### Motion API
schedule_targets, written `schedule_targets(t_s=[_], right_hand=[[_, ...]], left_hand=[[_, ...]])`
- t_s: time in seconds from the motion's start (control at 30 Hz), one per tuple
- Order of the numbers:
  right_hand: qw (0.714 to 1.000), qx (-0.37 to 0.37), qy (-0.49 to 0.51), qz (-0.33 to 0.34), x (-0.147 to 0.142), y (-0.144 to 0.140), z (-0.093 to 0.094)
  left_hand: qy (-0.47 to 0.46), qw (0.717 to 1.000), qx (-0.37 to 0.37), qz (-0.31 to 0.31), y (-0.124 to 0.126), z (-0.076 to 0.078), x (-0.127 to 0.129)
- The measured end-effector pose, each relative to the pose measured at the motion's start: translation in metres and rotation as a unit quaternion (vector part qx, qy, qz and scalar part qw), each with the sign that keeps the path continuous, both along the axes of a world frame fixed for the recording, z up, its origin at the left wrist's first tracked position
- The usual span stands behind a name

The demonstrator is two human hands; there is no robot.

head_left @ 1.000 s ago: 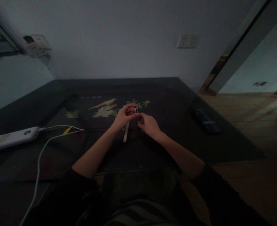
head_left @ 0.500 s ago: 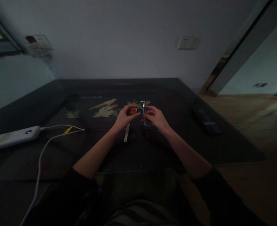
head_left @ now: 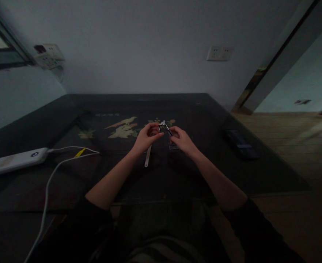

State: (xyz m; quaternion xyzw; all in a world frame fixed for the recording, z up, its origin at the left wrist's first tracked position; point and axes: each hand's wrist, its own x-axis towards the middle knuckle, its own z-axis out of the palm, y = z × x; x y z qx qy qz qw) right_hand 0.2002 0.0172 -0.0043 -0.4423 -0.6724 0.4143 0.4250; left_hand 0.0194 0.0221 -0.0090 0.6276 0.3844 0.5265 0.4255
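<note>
My left hand (head_left: 146, 137) pinches the top of a thin white strip (head_left: 148, 157) that hangs down toward the dark table (head_left: 177, 175). My right hand (head_left: 182, 141) grips a small shiny metal piece (head_left: 165, 126), tilted so its tip meets the left fingertips. A small clear part (head_left: 173, 147) shows just under the right fingers. The light is too dim to tell what these small items are. Both forearms reach out from black sleeves.
A white power bank (head_left: 15, 161) lies at the table's left edge with white cables (head_left: 67, 152) and a yellow tag (head_left: 79, 152). A dark phone (head_left: 241, 146) lies at the right. The tabletop has a bird-and-flower inlay (head_left: 122, 128). Wall sockets (head_left: 219, 53) sit behind; wooden floor lies right.
My right hand has lifted the metal piece off the table, held it upright, then tilted its tip toward my left fingertips. The left hand keeps holding the white strip.
</note>
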Motion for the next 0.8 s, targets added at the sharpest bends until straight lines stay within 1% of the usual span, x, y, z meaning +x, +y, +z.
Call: schedule_targets(t_s=[0.17, 0.27, 0.4, 0.53, 0.63, 0.8], right_hand=[[0.998, -0.002, 0.063, -0.015, 0.002, 0.0, 0.003], [0.996, 0.016, 0.086, -0.001, 0.006, 0.001, 0.006], [0.996, 0.059, 0.058, 0.044, 0.011, 0.001, 0.011], [0.993, 0.086, 0.021, 0.072, 0.015, -0.001, 0.015], [0.992, 0.101, -0.003, 0.078, 0.015, -0.001, 0.015], [0.991, 0.113, -0.029, 0.07, 0.016, 0.001, 0.013]], left_hand=[[0.001, 1.0, -0.002, 0.002, 0.0, 0.002, 0.0], [-0.006, 1.0, -0.003, -0.004, -0.001, 0.003, 0.0], [-0.008, 1.0, 0.007, -0.011, -0.005, 0.007, 0.0], [-0.017, 0.999, 0.019, -0.043, -0.009, 0.009, 0.001], [-0.029, 0.998, 0.02, -0.061, -0.011, 0.009, 0.001], [-0.044, 0.997, 0.011, -0.067, -0.011, 0.009, 0.0]])
